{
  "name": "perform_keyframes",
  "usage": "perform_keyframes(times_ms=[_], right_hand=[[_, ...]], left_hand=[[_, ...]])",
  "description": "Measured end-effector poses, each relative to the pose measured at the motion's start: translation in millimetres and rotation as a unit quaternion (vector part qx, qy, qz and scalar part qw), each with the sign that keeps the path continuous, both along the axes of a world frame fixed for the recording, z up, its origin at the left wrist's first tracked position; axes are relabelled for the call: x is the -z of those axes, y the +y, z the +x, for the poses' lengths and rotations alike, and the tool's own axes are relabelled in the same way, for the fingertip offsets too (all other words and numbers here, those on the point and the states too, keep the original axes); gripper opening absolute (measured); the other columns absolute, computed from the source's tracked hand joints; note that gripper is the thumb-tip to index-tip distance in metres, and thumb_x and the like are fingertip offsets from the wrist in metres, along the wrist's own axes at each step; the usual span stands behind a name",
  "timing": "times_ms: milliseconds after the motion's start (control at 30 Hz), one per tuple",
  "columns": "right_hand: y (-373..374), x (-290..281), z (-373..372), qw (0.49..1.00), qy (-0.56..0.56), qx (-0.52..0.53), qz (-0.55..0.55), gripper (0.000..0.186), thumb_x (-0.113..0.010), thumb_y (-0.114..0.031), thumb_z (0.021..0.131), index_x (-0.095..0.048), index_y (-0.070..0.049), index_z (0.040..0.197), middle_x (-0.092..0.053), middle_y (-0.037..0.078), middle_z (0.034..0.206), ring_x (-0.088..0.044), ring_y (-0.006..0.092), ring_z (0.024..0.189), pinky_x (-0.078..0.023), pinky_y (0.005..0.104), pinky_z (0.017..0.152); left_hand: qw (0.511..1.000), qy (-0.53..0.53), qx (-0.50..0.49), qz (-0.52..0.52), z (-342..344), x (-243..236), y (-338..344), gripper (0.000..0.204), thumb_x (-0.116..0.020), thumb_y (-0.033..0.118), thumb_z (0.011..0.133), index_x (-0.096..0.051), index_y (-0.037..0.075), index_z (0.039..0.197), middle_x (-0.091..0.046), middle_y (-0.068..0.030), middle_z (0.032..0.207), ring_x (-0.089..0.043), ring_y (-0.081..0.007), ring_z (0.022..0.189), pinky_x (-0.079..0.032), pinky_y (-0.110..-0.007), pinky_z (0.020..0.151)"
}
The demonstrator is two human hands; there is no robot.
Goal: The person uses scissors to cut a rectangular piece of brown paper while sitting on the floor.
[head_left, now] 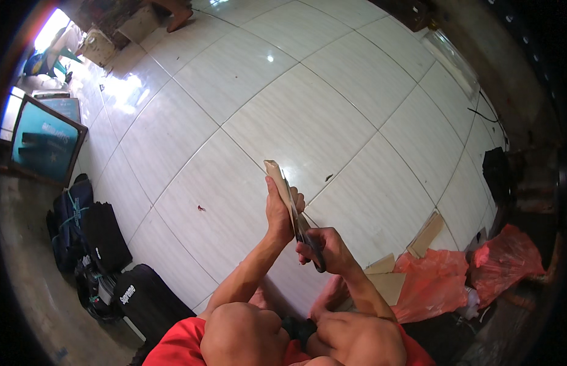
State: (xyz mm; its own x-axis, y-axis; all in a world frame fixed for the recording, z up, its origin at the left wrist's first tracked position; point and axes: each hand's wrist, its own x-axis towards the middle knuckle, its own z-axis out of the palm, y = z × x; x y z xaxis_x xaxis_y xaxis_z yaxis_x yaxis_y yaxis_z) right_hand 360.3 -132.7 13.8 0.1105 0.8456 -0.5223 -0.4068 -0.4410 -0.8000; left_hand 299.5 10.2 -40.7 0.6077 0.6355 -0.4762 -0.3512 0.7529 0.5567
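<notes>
My left hand (277, 215) is closed round a narrow tan piece of cardboard (275, 172), which stands tilted with its far end above my thumb. My right hand (333, 247) grips the dark handles of a pair of scissors (319, 258). The blades run along the right side of the cardboard, close to my left palm. Whether they are cutting into it I cannot tell, as my fingers partly cover them. Both hands are held out over the floor in front of my bent knees.
Pale tiles (295, 110) cover the floor. At right lie cardboard pieces (426, 235) and a red plastic bag (433, 283). Black fabric goods (108, 236) are stacked at left, below a framed blue panel (49, 143). A person's bare foot (179, 20) shows at the far edge.
</notes>
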Motion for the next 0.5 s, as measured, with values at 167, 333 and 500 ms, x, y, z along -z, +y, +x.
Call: perform_keyframes(times_ms=[167,333,500], right_hand=[[0.0,-3.1,-4.6,0.996,-0.074,0.019,-0.042,0.046,-0.083,-0.041,0.082,-0.064,0.0,0.091,-0.065,0.004,0.077,-0.064,0.0119,0.071,-0.055,0.0275,0.066],[-1.6,-7.8,-1.7,0.995,-0.081,0.021,-0.045,0.047,-0.084,-0.043,0.081,-0.064,-0.001,0.091,-0.065,0.004,0.078,-0.064,0.0118,0.07,-0.054,0.0271,0.064],[-2.2,-10.1,-4.2,0.996,-0.065,0.054,-0.026,0.03,-0.078,-0.031,0.088,-0.069,-0.002,0.088,-0.065,0.002,0.07,-0.058,0.009,0.064,-0.045,0.0265,0.058]], left_hand=[[0.998,0.045,0.004,0.053,-2.4,-1.0,1.5,0.057,-0.034,0.065,0.102,-0.042,0.012,0.085,-0.035,0.0022,0.058,-0.036,-0.011,0.046,-0.032,-0.028,0.045],[0.987,0.14,0.02,0.07,-2.0,-11.7,-2.5,0.063,-0.033,0.068,0.101,-0.049,0.009,0.084,-0.045,-0.0002,0.063,-0.044,-0.0114,0.053,-0.036,-0.028,0.048],[0.983,0.169,0.027,0.062,-2.4,-13.0,-5.9,0.069,-0.032,0.07,0.1,-0.056,0.006,0.091,-0.052,-0.003,0.069,-0.05,-0.0143,0.062,-0.042,-0.03,0.056]])
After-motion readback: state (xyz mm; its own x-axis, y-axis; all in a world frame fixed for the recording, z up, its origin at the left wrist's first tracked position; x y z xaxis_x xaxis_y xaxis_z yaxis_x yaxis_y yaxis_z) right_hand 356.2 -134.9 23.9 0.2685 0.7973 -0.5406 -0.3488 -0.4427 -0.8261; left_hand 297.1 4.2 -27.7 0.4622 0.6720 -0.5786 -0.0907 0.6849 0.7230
